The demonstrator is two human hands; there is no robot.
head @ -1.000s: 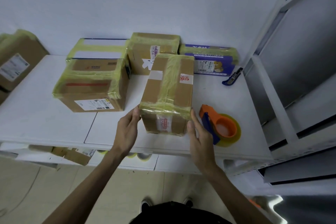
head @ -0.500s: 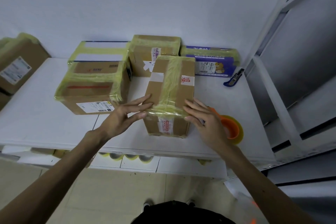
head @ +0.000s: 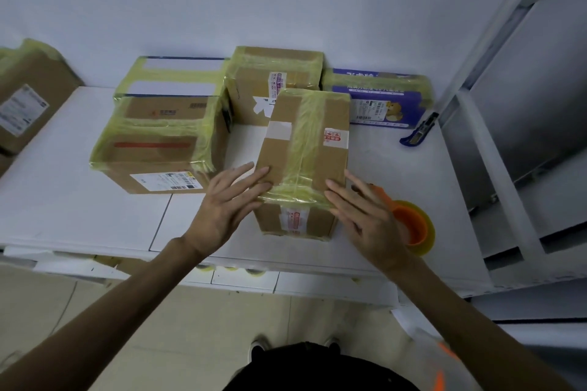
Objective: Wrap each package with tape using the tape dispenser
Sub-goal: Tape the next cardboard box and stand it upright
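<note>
Moved up from sides onto taped near edge of box (head: 305, 143): left hand (head: 227, 206), right hand (head: 365, 216), fingers straight, pressing flat, clasping nothing. Tape dispenser (head: 413, 227) just beyond right hand, partly hidden.

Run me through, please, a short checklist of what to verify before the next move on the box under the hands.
1. Hands free for the dispenser: ok. The left hand and right hand lie flat, fingers straight, on the near top edge of the box.
2. Tape dispenser close by: ok. It lies on the table just beyond the right hand, partly hidden by it.
3. Tape band over the top and near edge: ok, though it looks wrinkled.
4. Underside and far side taped: cannot tell, both are hidden.
5. Box fully on the table: ok, near the front edge.
</note>
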